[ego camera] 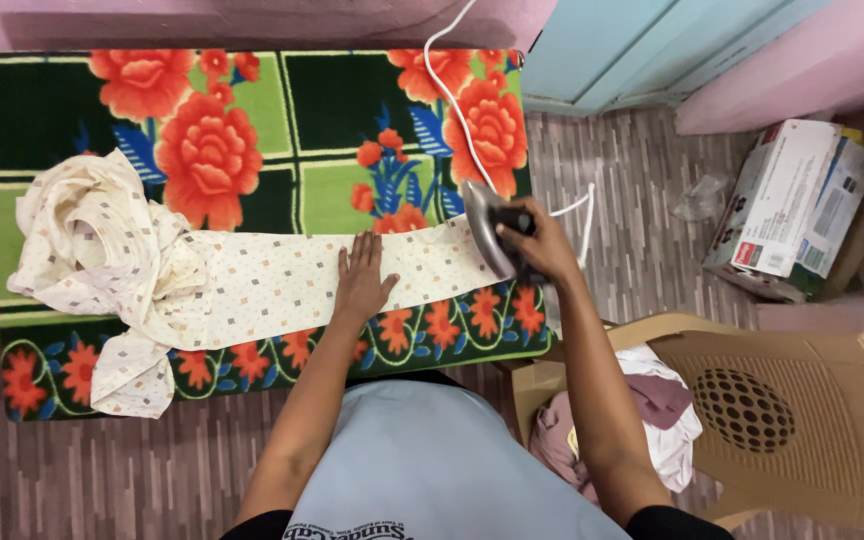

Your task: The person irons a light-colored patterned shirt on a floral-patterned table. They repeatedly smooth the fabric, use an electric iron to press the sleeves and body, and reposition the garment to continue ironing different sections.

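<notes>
A cream cloth (252,285) with small square dots lies across a green blanket (302,110) printed with orange flowers. One stretch of the cloth is laid flat; the rest is bunched at the left. My left hand (362,280) presses flat on the smooth part, fingers spread. My right hand (542,245) grips the handle of a grey iron (487,235) that rests on the cloth's right end. The iron's white cord (452,90) runs up over the blanket and out of view.
A tan plastic chair (782,420) stands at the lower right with a pile of white and mauve clothes (652,410) on its seat. A cardboard box (792,205) leans by the wall at the right. A light blue door (632,45) is at the top. The floor is patterned in wood tones.
</notes>
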